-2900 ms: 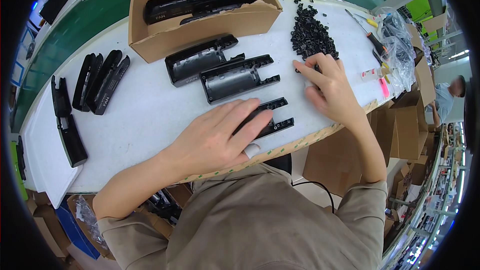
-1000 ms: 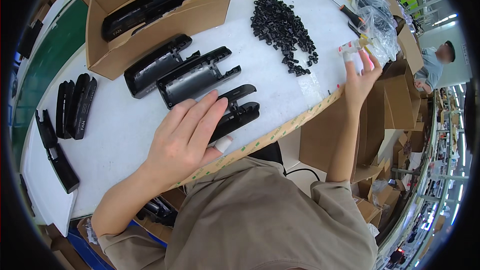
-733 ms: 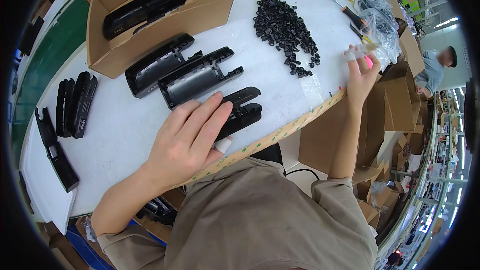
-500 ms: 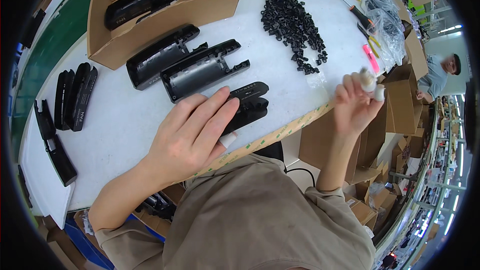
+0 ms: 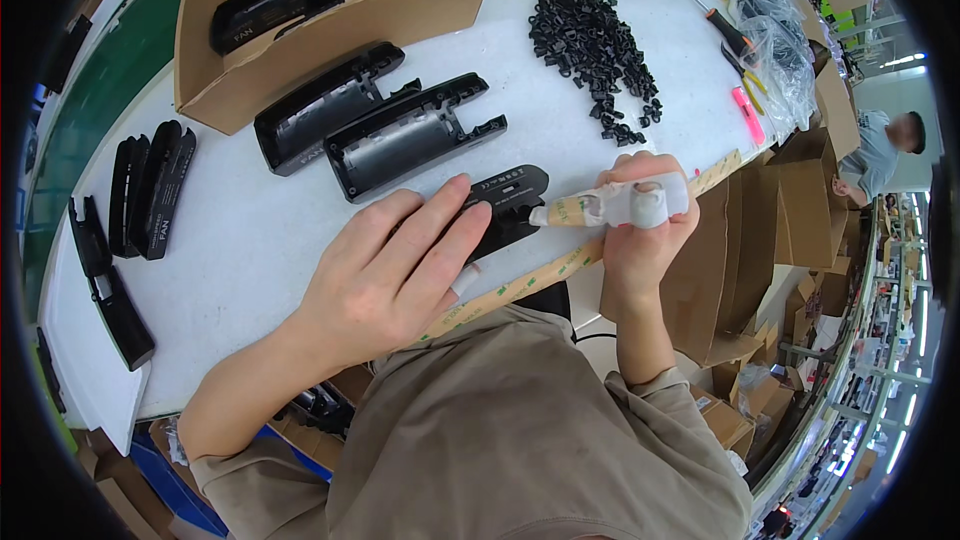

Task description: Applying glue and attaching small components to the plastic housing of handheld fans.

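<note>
My left hand [image 5: 385,270] grips a narrow black plastic housing [image 5: 520,180] with a rounded end, its fingers laid across the top. A white wrap shows on the thumb, near the table edge. In my right hand [image 5: 645,250], closed in a fist, is a white tool [image 5: 575,210] bound with printed tape. Its narrow end meets the right end of the housing; the exact contact is hard to make out. White wrapping covers the right thumb. Just beyond my left hand lie two open black half-shells [image 5: 405,145], hollow side up.
A cardboard box [image 5: 330,35] of black shells stands far left. Several black pieces [image 5: 165,190] lie at left. Small black clips [image 5: 595,40] are heaped at the back. A screwdriver [image 5: 728,32], pliers [image 5: 745,75], pink marker [image 5: 747,115] and plastic bags [image 5: 775,45] lie right. Another person [image 5: 880,155] is beyond.
My right hand has come left from beyond the table edge and now holds the white taped tool against the housing. My left hand stays on the housing, nearly unmoved.
</note>
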Demonstrator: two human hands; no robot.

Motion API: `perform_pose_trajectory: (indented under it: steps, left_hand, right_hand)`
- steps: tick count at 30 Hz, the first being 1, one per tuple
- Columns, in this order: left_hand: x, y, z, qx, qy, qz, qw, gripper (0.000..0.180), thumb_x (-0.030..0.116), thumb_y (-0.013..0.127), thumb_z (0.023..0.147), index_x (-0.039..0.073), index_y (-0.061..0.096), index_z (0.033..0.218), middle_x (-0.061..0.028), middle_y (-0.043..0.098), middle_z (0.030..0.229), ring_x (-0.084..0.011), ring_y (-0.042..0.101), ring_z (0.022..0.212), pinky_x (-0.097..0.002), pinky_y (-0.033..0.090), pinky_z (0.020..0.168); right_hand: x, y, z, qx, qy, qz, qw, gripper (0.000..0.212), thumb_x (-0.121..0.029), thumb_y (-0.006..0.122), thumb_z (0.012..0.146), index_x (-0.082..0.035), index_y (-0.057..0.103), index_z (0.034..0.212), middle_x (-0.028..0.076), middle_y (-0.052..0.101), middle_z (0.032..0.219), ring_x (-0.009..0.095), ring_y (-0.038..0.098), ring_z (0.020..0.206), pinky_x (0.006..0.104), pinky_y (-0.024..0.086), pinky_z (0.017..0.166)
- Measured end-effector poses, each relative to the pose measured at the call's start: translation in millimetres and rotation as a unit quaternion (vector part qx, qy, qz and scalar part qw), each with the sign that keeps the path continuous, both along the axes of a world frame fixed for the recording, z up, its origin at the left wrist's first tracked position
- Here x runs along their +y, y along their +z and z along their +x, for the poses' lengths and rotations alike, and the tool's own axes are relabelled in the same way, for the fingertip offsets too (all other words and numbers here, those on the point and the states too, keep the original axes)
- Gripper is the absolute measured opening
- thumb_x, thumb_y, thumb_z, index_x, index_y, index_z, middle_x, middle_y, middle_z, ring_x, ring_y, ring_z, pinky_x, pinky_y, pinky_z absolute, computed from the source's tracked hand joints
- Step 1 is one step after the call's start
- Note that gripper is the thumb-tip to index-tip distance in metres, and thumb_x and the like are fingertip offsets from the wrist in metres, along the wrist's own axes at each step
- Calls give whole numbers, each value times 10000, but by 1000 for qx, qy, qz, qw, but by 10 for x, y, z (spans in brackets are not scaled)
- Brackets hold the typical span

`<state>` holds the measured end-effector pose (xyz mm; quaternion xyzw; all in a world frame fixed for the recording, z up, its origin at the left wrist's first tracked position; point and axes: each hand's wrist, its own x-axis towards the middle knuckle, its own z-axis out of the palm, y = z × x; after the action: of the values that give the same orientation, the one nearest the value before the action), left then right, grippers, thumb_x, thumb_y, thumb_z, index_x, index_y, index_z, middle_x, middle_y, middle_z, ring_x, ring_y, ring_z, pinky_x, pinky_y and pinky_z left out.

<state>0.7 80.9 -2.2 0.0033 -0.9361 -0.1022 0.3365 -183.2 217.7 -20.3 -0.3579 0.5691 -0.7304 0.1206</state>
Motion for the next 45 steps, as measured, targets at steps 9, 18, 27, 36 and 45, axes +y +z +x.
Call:
perform_pose_trajectory:
  steps: [9,18,27,36,45]
  left_hand:
    - [3,17,-1,-4,1,-8,1000,449,41,607,592,-21,611,1037,-164,588,1094,-242,541,789,-293,478,649]
    - [3,3,9,0,0,-14,1000,451,31,607,591,-20,610,1039,-164,588,1095,-236,541,789,-285,471,642]
    - [5,12,3,2,0,-16,1000,452,21,609,590,-21,604,1041,-167,589,1092,-237,542,775,-285,471,641]
    - [-3,22,1,-6,-3,13,1000,460,51,628,601,-19,600,1055,-168,580,1092,-251,540,789,-309,475,672]
    - [-4,55,15,-27,-1,35,999,474,110,676,624,-19,593,1072,-162,573,1104,-265,532,839,-328,476,723]
  right_hand:
    - [-15,27,53,50,3,8,999,202,-153,675,736,21,606,812,38,575,714,73,498,622,207,379,562]
    - [-22,26,55,77,16,4,997,189,-124,682,707,13,610,816,41,572,696,91,495,607,212,372,548]
    - [-16,46,60,78,15,8,997,174,-105,679,703,8,609,814,37,575,696,88,491,602,214,370,543]
    - [39,17,-59,-118,-1,-87,989,161,-159,533,837,-2,564,851,48,566,749,85,494,603,210,379,530]
    - [368,73,-596,-210,16,-137,968,294,-340,472,916,-58,530,973,11,494,699,102,422,592,262,332,531]
